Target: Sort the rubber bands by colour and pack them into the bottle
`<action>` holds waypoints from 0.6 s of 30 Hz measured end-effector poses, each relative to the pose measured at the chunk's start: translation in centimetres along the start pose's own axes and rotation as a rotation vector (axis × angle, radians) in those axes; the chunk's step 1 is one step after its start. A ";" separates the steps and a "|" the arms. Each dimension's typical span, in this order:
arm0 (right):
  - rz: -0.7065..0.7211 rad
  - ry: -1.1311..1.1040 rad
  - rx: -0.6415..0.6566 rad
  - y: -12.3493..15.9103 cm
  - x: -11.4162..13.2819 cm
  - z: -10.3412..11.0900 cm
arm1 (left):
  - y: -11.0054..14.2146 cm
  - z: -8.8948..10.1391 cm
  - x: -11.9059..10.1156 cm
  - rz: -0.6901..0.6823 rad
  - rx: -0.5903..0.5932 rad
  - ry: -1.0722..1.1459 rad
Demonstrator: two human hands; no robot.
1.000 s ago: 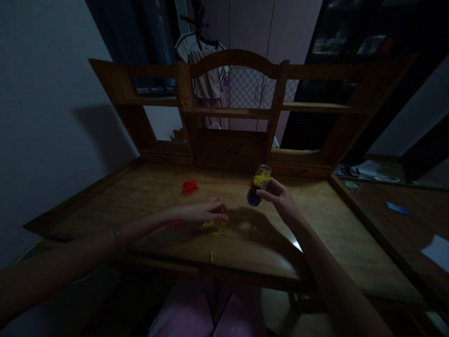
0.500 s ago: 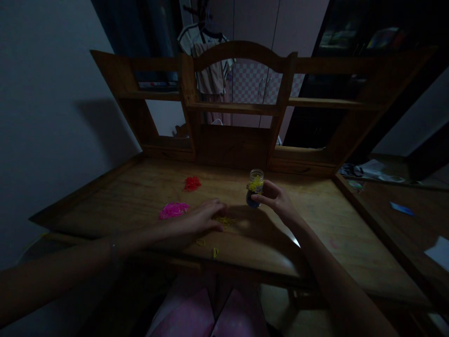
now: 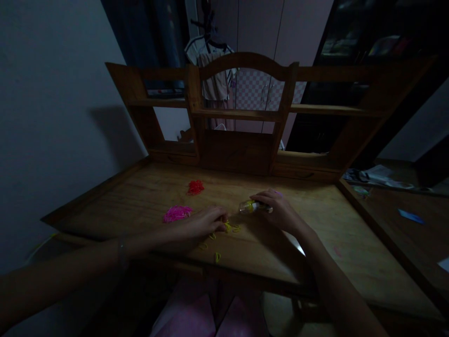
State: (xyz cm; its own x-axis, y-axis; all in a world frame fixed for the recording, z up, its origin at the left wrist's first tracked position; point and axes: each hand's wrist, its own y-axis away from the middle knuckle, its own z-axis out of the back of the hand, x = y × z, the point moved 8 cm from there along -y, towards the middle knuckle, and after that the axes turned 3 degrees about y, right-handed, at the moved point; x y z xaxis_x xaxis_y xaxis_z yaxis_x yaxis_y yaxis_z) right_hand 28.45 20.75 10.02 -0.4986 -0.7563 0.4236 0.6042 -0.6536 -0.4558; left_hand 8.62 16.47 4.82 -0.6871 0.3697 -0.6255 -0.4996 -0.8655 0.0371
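Observation:
My right hand [image 3: 279,209] is wrapped around a small clear jar [image 3: 244,207], tipped nearly flat with its mouth to the left. Yellow bands show inside the jar, and my fingers cover part of it. To the left of the mouth, my left hand [image 3: 211,220] is closed in a pinch at a little heap of yellow rubber bands [image 3: 228,227] on the desk. A few single yellow bands [image 3: 217,257] lie nearer the front edge. Beyond my left hand is a pile of pink bands [image 3: 177,213], with red bands [image 3: 195,187] farther back.
The wooden desk [image 3: 333,234] has a shelf unit [image 3: 242,112] along its back. On the right stands another brown surface [image 3: 389,206] with papers and a blue item [image 3: 410,216]. A wall [image 3: 70,140] borders the left side.
The jar has gone from upright to lying almost level, its mouth now facing left. My left fingers have closed at the yellow bands. The view has shifted slightly.

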 end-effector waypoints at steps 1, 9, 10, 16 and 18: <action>0.008 0.025 0.019 0.1 0.1 -0.2 | -0.1 0.4 0.2 0.024 -0.009 0.013; 0.012 -0.069 0.043 0.2 1.9 -1.4 | -1.9 3.4 0.3 0.072 -0.061 0.135; 0.003 -0.098 0.026 0.1 2.0 -1.6 | -2.3 3.7 0.2 0.058 -0.072 0.154; -0.089 -0.275 -0.124 -0.4 1.3 -1.7 | -4.2 7.4 -2.3 -0.023 -0.206 0.181; -0.119 -0.343 -0.183 -0.5 0.9 -1.6 | -4.7 9.1 -4.0 -0.051 -0.250 0.086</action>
State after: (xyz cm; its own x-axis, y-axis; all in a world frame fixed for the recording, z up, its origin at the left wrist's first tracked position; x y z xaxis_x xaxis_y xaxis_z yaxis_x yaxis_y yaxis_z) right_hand 26.73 20.37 9.35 -0.3031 -0.6421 0.7042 0.4185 -0.7536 -0.5070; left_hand 8.91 22.12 14.29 -0.6117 0.3938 -0.6861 -0.3787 -0.9072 -0.1832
